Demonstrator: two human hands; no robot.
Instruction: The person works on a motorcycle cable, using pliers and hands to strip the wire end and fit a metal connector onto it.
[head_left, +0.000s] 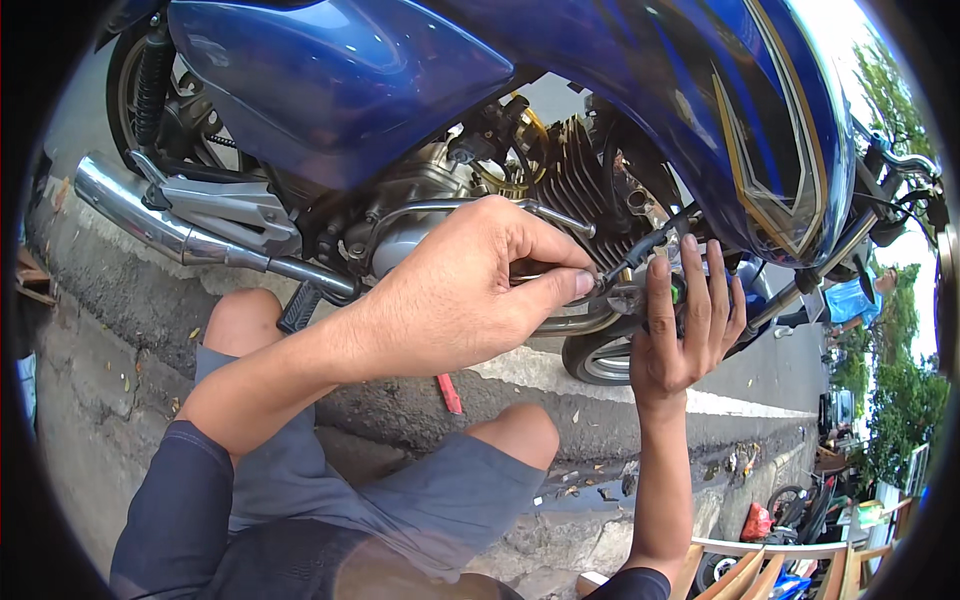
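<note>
My left hand (480, 290) reaches across the engine, thumb and forefinger pinched together at the lower end of a short black cable (650, 243). The exact tip between those fingers is too small to make out. Just right of it, my right hand (685, 335) is raised with its fingers stretched out and slightly apart. A small clear piece (627, 298) shows between the two hands, partly behind the right fingers; whether the right hand touches it I cannot tell. Behind them stands the motorcycle's finned engine cylinder (575, 185).
The blue fuel tank (690, 110) and blue side panel (340, 90) overhang the work. A chrome exhaust (140, 205) runs low at left; the front wheel (595, 360) is beyond my hands. A red strip (448, 393) lies on the ground near my knees.
</note>
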